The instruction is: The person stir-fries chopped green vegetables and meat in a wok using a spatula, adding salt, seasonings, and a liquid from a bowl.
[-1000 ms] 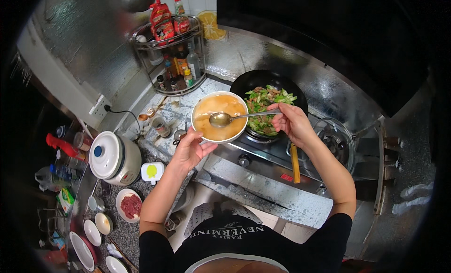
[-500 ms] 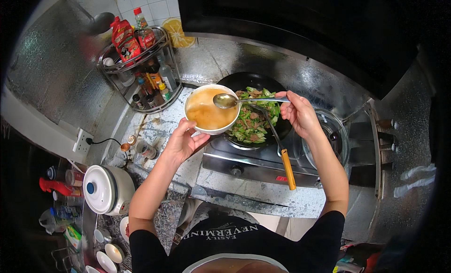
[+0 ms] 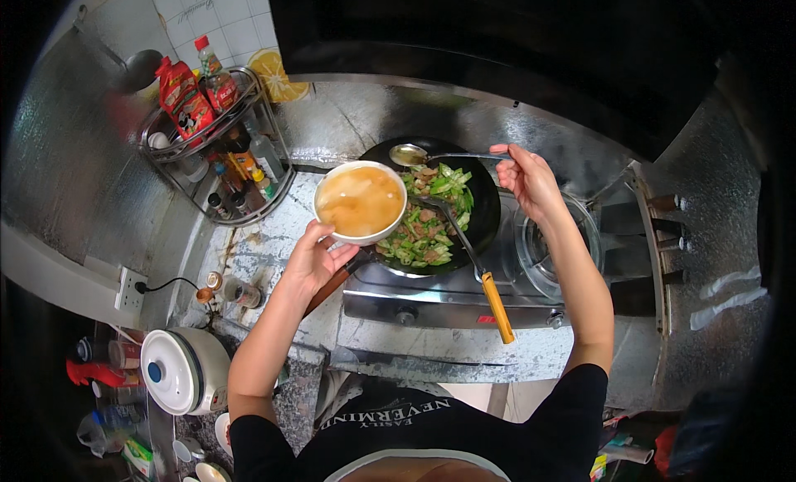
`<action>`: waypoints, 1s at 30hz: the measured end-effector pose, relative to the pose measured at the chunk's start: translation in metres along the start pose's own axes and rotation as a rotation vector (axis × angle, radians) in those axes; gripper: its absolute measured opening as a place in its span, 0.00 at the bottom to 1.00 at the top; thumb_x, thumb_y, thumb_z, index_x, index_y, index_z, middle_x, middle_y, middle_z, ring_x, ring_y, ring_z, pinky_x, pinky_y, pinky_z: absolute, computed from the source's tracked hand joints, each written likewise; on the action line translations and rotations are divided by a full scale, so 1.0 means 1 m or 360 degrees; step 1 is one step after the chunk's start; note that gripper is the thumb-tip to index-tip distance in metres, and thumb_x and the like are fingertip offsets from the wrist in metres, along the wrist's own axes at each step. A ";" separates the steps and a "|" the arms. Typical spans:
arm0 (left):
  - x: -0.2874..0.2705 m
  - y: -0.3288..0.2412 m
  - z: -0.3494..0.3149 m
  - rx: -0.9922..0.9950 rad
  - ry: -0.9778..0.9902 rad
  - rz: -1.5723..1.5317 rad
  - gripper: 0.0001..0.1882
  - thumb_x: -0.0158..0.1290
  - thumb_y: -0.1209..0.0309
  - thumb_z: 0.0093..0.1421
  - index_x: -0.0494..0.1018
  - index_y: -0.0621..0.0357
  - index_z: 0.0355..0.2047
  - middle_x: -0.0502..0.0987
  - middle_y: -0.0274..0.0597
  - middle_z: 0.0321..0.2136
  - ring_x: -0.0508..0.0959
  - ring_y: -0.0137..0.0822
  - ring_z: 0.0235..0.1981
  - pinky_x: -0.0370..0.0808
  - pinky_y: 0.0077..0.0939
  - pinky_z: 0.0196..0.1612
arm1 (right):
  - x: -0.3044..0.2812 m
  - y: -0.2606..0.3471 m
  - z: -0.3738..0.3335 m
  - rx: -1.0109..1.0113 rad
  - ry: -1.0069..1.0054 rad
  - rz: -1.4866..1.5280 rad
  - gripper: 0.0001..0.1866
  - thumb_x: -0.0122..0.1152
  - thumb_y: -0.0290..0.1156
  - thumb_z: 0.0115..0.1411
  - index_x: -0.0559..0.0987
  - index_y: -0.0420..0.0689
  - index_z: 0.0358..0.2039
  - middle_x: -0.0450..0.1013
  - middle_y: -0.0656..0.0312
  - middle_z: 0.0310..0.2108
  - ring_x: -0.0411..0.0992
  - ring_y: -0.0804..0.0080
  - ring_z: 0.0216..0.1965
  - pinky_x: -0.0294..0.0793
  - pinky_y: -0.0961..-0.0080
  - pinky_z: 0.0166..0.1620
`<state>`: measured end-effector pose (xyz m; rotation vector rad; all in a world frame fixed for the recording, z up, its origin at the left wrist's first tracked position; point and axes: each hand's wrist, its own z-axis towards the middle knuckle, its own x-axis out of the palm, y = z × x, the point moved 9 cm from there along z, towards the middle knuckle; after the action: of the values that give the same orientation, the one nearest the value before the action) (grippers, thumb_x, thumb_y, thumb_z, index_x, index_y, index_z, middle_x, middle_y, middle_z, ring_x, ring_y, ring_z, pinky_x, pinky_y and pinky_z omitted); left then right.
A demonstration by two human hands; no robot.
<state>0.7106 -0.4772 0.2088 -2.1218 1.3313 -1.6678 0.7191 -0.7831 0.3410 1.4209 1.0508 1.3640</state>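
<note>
My left hand (image 3: 317,256) grips a white bowl (image 3: 320,220) by its near left side. Cloudy orange-brown liquid (image 3: 361,198) fills much of it. The bowl is held over the left edge of a black wok (image 3: 487,217). Between the fingers of my right hand (image 3: 527,180) is the handle of a metal spoon (image 3: 408,155), its bowl end above the wok's far side. Sliced green vegetables with bits of meat (image 3: 431,225) lie in the wok. A spatula with a yellow handle (image 3: 497,308) rests in the wok, its handle pointing toward me; neither hand touches it.
The wok sits on a steel gas stove (image 3: 373,301), with a glass lid (image 3: 590,242) on its right. A two-tier rack of bottles (image 3: 217,150) stands back left. Small jars (image 3: 246,295) and a white cooker (image 3: 176,370) are at left. A dark range hood (image 3: 497,43) hangs overhead.
The spoon has moved from over the bowl to above the far side of the wok. The bowl stays in my left hand. The whole view has shifted slightly.
</note>
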 end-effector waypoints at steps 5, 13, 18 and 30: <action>-0.015 -0.014 -0.019 0.0133 -0.0106 0.0075 0.24 0.53 0.69 0.46 0.57 0.56 0.43 0.61 0.49 0.42 0.71 0.47 0.39 0.70 0.37 0.45 | -0.041 -0.025 0.029 0.0055 -0.0205 -0.0044 0.15 0.40 0.35 0.60 0.70 0.35 0.35 0.71 0.61 0.21 0.68 0.81 0.20 0.71 0.87 0.26; -0.034 -0.021 -0.046 0.0181 -0.0104 -0.0050 0.25 0.50 0.71 0.47 0.56 0.48 0.47 0.62 0.41 0.44 0.70 0.47 0.41 0.69 0.38 0.46 | -0.082 -0.077 0.082 -0.0016 -0.0404 -0.0290 0.15 0.38 0.34 0.61 0.70 0.35 0.34 0.71 0.58 0.21 0.68 0.78 0.19 0.71 0.85 0.24; -0.034 -0.021 -0.062 0.0231 -0.0143 -0.0072 0.25 0.50 0.71 0.47 0.57 0.47 0.47 0.64 0.41 0.45 0.69 0.45 0.42 0.69 0.37 0.45 | -0.047 -0.096 0.088 0.0086 -0.0187 -0.0345 0.16 0.40 0.37 0.61 0.70 0.37 0.35 0.70 0.60 0.21 0.68 0.80 0.19 0.70 0.85 0.25; -0.018 -0.009 -0.080 0.0324 -0.0164 0.0036 0.25 0.51 0.69 0.46 0.60 0.59 0.46 0.67 0.46 0.43 0.72 0.44 0.41 0.71 0.35 0.44 | -0.055 -0.038 -0.022 0.0023 0.0083 -0.0795 0.16 0.39 0.37 0.62 0.72 0.37 0.35 0.70 0.64 0.18 0.67 0.83 0.18 0.68 0.88 0.24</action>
<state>0.6483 -0.4278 0.2320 -2.0378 1.1017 -1.5869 0.6952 -0.8257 0.2908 1.0395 1.3428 1.0314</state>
